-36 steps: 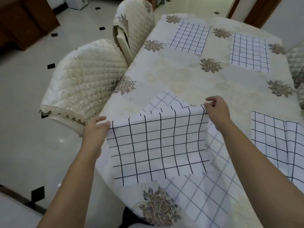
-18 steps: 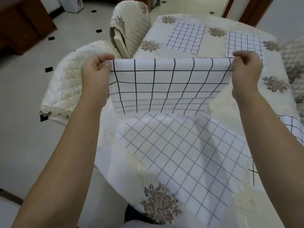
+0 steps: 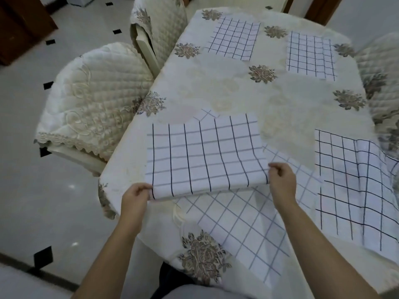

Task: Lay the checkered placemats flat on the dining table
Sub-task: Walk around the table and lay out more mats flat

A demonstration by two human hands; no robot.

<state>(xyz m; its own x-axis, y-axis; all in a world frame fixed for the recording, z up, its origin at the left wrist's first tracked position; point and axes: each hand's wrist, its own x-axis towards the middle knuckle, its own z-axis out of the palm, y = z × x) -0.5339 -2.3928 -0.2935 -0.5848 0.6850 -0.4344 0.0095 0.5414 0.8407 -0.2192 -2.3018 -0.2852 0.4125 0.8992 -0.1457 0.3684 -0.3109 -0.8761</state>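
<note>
1. The left hand [image 3: 135, 196] pinches the near-left corner of the dark-lined placemat [image 3: 205, 156]; its fingertips are hidden under the cloth's edge.
2. The right hand [image 3: 281, 180] pinches the near-right corner with thumb and curled fingers.
3. This placemat lies over the near-left part of the worktop [image 3: 226, 89]. I cannot tell whether its near edge touches down.
4. A pale-lined placemat [image 3: 237, 225] lies askew beneath it, partly covered; one corner peeks out at the far side.
5. A creased right placemat [image 3: 349, 184] is cut off by the frame's right edge.
6. The far-left placemat [image 3: 234, 37] and far-right placemat [image 3: 311, 55] lie flat.
7. A quilted chair [image 3: 92, 100] stands on the left.
</note>
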